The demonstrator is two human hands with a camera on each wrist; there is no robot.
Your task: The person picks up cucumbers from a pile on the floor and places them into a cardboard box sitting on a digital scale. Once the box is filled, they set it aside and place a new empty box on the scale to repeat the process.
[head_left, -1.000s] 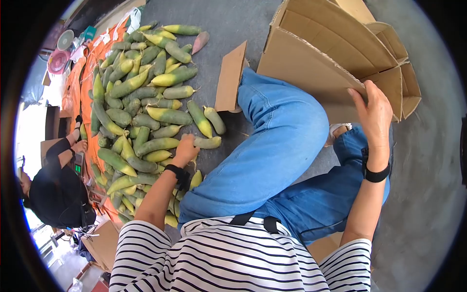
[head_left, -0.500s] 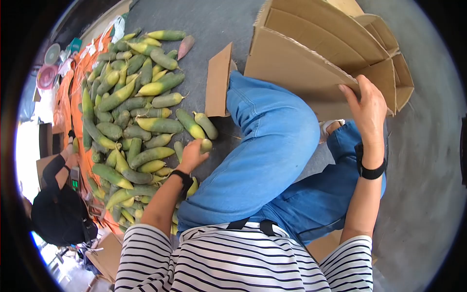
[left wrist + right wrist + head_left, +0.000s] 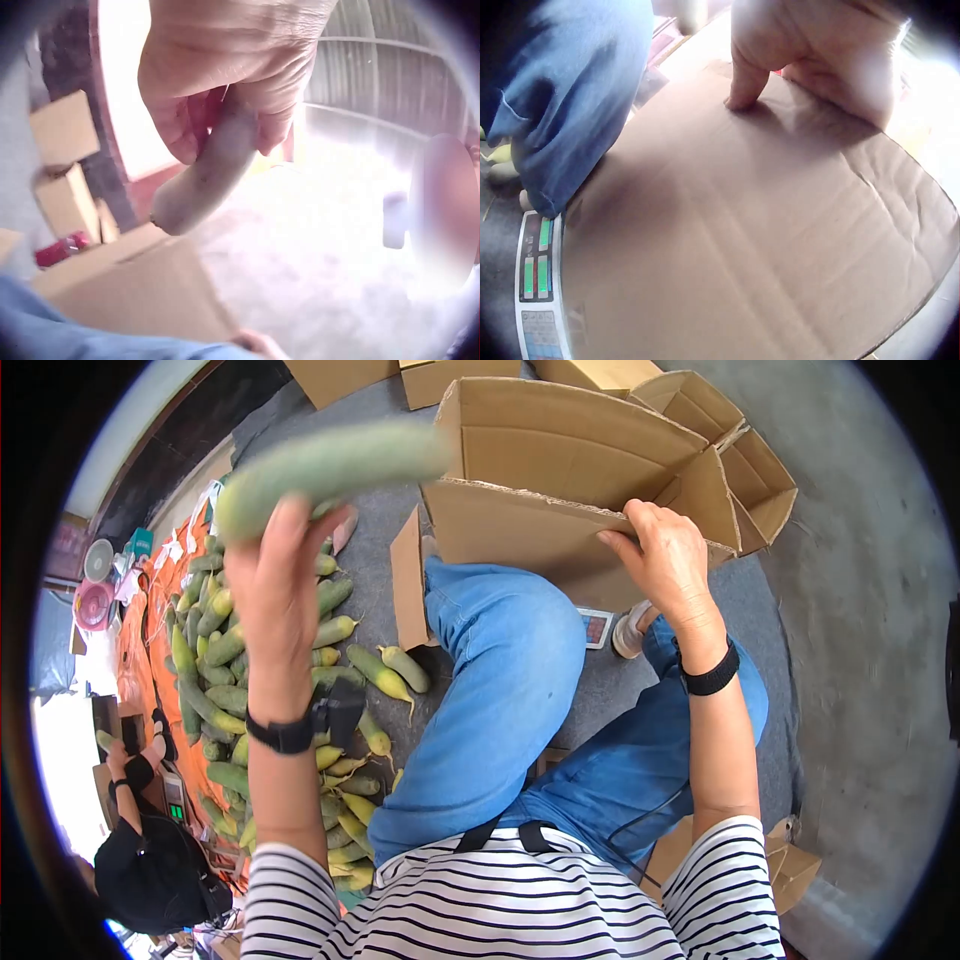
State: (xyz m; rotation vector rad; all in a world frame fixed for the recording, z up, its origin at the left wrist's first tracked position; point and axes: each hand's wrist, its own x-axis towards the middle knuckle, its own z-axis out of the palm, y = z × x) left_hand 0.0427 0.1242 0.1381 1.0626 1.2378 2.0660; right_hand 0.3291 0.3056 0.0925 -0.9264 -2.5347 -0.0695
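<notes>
In the head view my left hand (image 3: 280,585) holds up a long green radish (image 3: 335,468), blurred, above the radish pile (image 3: 225,650). The left wrist view shows the fingers and thumb of this hand (image 3: 232,67) pinching the radish (image 3: 206,176), whose rounded end hangs down. With my right hand (image 3: 670,565) I grip the top edge of an open cardboard box (image 3: 530,525). In the right wrist view the thumb of that hand (image 3: 817,60) lies on the outer face of the box (image 3: 727,225); the other fingers are partly hidden behind its edge.
A scale (image 3: 595,628) with a lit display sits beside the box, near my foot. More cartons (image 3: 340,378) stand at the top. At far left another person in black (image 3: 160,870) sits by an orange sheet (image 3: 150,600). My bent knee (image 3: 530,630) lies between pile and box.
My left hand has risen from the pile's edge, lifting a radish toward the box. My right hand stays on the box edge. The head view has shifted, showing more cartons and the scale.
</notes>
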